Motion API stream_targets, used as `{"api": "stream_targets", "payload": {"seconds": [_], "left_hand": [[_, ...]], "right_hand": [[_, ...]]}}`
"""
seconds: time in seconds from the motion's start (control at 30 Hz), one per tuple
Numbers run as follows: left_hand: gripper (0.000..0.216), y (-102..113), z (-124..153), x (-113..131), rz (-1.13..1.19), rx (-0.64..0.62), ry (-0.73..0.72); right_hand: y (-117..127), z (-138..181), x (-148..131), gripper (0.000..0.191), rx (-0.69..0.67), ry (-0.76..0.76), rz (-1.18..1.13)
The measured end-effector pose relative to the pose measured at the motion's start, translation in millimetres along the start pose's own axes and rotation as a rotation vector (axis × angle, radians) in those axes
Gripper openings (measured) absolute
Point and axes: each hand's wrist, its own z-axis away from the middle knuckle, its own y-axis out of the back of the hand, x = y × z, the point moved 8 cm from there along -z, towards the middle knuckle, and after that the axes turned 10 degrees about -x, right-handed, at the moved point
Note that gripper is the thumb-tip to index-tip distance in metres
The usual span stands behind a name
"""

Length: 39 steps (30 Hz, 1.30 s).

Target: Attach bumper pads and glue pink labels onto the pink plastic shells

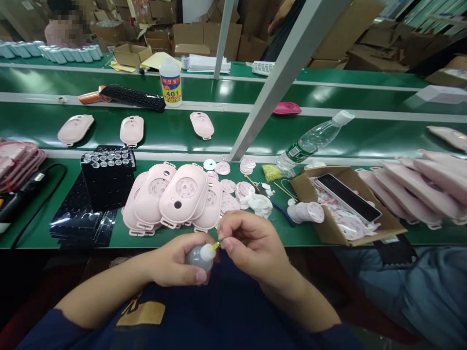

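Note:
My left hand is wrapped around a small translucent squeeze bottle with a white cap and a yellow nozzle. Thumb and fingers of my right hand pinch together at the nozzle's tip; what they hold there is too small to make out. Both hands are in front of the bench edge, close to my body. Just beyond them lies a pile of pale pink oval plastic covers with round insets. Beside it are several round printed stickers and a crumpled white cloth.
A cardboard box with a phone on top stands right, next to stacked pink covers. Behind are a clear water bottle, a slanted metal post and a 401 bottle. Black sheets lie left. Another person sits right.

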Motion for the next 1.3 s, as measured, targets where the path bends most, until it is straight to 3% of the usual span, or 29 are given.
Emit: {"api": "stream_targets", "payload": {"seconds": [0.23, 0.53, 0.87, 0.97, 1.1, 1.3], "left_hand": [[0.054, -0.6, -2.2, -0.8, 0.046, 0.001, 0.009], [0.051, 5.0, 0.3, 3.0, -0.094, 0.049, -0.056], [0.051, 4.0, -0.3, 6.3, -0.092, 0.063, -0.054], [0.052, 1.8, -1.1, 1.8, -0.001, 0.038, -0.027], [0.057, -6.4, -3.5, -10.2, 0.271, -0.085, -0.005], [0.047, -14.6, -11.5, -10.0, 0.647, -0.284, -0.168]], "right_hand": [[4.2, -1.9, -5.4, 0.005, 0.046, 0.043, 0.085], [3.3, -0.4, 1.4, 0.009, 0.04, -0.005, -0.05], [5.2, 0.7, -2.4, 0.006, 0.041, 0.038, 0.052], [5.5, -2.4, -7.5, 0.006, 0.049, 0.071, 0.117], [3.4, -5.2, -8.3, 0.006, 0.052, 0.084, 0.075], [-5.6, -9.6, 6.6, 0.016, 0.0, 0.039, -0.302]]}}
